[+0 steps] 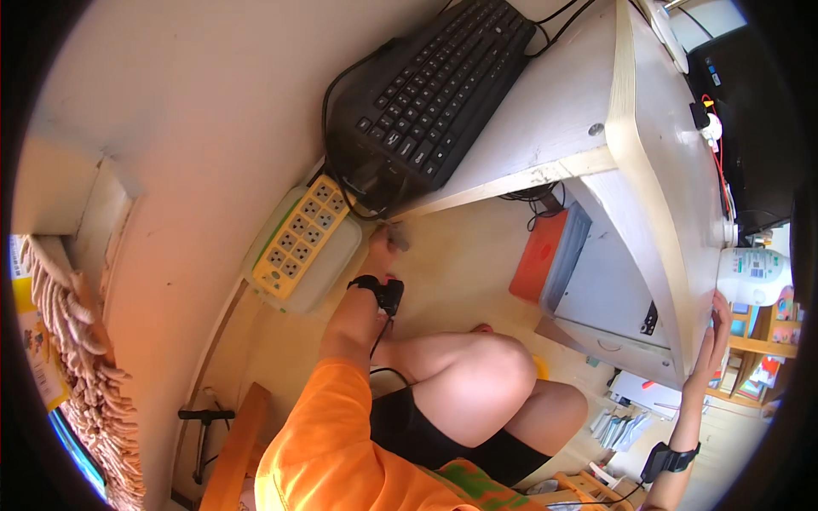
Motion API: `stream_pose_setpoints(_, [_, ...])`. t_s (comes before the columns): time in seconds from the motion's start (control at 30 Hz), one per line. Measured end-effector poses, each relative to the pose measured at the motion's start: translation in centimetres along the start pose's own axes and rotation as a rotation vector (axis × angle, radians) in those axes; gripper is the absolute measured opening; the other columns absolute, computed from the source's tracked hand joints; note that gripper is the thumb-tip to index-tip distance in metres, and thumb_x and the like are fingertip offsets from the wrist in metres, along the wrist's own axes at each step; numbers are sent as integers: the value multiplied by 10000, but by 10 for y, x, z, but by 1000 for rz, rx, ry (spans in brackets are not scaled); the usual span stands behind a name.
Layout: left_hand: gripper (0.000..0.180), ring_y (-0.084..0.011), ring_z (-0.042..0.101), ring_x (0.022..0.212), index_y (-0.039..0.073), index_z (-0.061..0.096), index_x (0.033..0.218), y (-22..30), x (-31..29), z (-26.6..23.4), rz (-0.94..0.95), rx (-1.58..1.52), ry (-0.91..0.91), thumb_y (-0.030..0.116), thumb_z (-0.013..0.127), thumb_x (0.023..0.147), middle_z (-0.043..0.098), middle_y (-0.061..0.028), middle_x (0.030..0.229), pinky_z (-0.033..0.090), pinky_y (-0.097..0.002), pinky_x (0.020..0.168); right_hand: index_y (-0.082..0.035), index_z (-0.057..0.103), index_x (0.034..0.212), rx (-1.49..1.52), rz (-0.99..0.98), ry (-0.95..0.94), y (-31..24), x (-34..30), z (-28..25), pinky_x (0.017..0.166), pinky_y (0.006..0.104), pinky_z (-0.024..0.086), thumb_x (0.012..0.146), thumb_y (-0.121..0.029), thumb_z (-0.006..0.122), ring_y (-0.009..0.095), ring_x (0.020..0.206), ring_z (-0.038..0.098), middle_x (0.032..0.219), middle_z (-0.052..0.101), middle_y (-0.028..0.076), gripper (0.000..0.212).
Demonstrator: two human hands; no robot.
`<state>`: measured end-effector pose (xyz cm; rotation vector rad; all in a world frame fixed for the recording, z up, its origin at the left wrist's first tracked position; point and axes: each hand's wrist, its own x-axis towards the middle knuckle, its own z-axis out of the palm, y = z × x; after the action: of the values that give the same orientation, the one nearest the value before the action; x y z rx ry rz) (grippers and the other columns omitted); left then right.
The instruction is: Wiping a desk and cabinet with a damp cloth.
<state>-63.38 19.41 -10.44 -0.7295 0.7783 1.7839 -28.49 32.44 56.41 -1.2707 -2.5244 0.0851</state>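
Observation:
My left hand reaches down beneath the corner of the white desk, just right of a yellow power strip with several sockets. Its fingers are blurred against a small dark patch, and I cannot make out whether they hold anything. The power strip rests on a pale, green-edged box. My right hand lies with fingers stretched along the desk's right edge, close to a white bottle. Above the left hand, a black keyboard sits at the desk's left side, its cable looping over the strip.
An orange-red and grey box stands under the desk among dark cables. A dark monitor is at the far right. At left hang pinkish mop strands by the wall. My bent knees are below the desk, near a wooden piece.

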Motion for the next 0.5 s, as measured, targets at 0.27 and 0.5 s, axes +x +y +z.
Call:
stream_pose_setpoints(0.27, [186, -137, 536, 746, 110, 607, 1055, -6, 8, 25, 29, 15, 79, 250, 540, 954, 556, -25, 919, 436, -282, 562, -27, 506, 1297, -15, 29, 26, -13, -3, -3, 1123, 402, 299, 974, -261, 403, 278, 1319, 430, 1404, 474, 155, 411])
stream_pose_setpoints(0.5, [224, -258, 616, 1007, 52, 584, 1119, 36, -78, 68, 8, 188, -227, 216, 493, 997, 605, -93, 1128, 508, -409, 875, -8, 529, 1264, -3, -2, 50, -17, -5, -5, 1115, 386, 301, 948, -125, 408, 291, 1301, 451, 1366, 505, 159, 358])
